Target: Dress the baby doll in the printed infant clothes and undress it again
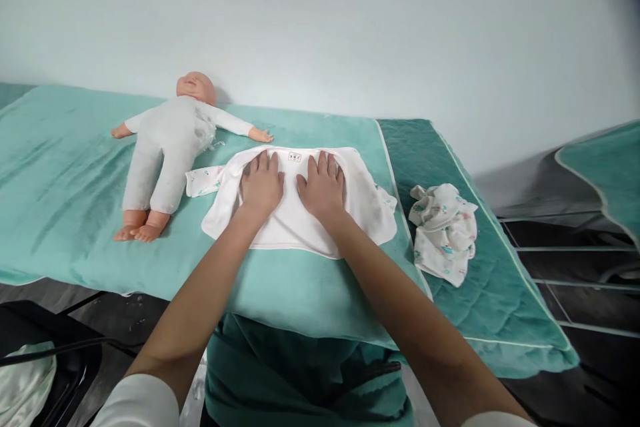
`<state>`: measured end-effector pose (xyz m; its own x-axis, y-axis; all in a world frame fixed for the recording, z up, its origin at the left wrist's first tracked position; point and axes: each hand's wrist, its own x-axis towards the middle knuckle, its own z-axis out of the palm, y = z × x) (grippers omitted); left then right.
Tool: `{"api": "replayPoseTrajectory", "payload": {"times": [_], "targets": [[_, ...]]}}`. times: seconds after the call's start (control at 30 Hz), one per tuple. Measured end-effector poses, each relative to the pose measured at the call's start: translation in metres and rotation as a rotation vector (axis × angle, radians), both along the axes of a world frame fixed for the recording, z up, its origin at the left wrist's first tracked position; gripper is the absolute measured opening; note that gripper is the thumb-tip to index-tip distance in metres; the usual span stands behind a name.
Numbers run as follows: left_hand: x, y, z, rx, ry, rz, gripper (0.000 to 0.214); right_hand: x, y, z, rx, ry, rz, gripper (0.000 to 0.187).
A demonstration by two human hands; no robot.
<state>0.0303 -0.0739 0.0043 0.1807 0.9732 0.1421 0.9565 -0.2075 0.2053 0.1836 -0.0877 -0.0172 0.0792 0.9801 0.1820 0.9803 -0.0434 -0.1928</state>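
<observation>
Worktop [60,167]: long surface against a pale wall, draped in a teal towel. A darker quilted teal pad [500,293] covers its right end.

Doll [165,140]: baby figure in a grey-white suit, lying on its back at the left of the worktop with its arms spread and its head toward the wall.

White garment [295,227]: small baby top spread flat on the towel at the centre, just right of the doll. A printed sleeve sticks out on its left side and another printed edge shows at its right.

Crumpled cloth [443,230]: white fabric with a small coloured print, bunched on the quilted pad, apart from the garment.

Left hand [261,187]: palm down on the garment's upper left half, fingers [263,161] extended and flat, gripping nothing.

Right hand [323,190]: palm down just beside the left, fingers [323,161] likewise outstretched. The garment lies under both palms, its neckline edge just beyond the fingertips.

Label [295,157]: small tag at the neckline, between the two sets of fingertips.
</observation>
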Motion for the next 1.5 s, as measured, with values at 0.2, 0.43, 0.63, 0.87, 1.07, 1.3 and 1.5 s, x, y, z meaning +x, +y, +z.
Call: {"api": "replayPoseTrajectory", "payload": {"times": [0.2, 0.43, 0.63, 0.87, 1.07, 1.3, 1.5], "targets": [[0.005, 0.021, -0.007, -0.062, 0.031, -0.044, 0.064, 0.019, 0.017, -0.002, -0.038, -0.069, 0.029, 0.068], [0.003, 0.033, -0.015, -0.074, 0.026, -0.069, 0.064, 0.025, 0.023, -0.010, -0.034, 0.027, 0.034, 0.065], [0.001, 0.008, -0.013, -0.038, 0.095, -0.119, 0.062, 0.024, 0.009, -0.005, 0.051, -0.091, 0.166, 0.054], [-0.038, -0.077, -0.017, 0.107, -0.114, -0.185, 0.039, 0.042, -0.055, -0.004, 0.155, -0.064, 0.351, 0.048], [-0.068, -0.117, -0.020, 0.191, -0.219, -0.278, 0.022, 0.061, -0.124, 0.002, 0.192, -0.055, 0.438, 0.031], [-0.076, -0.115, -0.027, 0.276, -0.177, -0.245, 0.026, 0.066, -0.138, -0.005, 0.272, -0.052, 0.467, 0.030], [-0.078, -0.116, -0.030, 0.315, -0.180, -0.158, 0.027, 0.098, -0.106, -0.002, 0.213, 0.317, 0.388, 0.028]]}}
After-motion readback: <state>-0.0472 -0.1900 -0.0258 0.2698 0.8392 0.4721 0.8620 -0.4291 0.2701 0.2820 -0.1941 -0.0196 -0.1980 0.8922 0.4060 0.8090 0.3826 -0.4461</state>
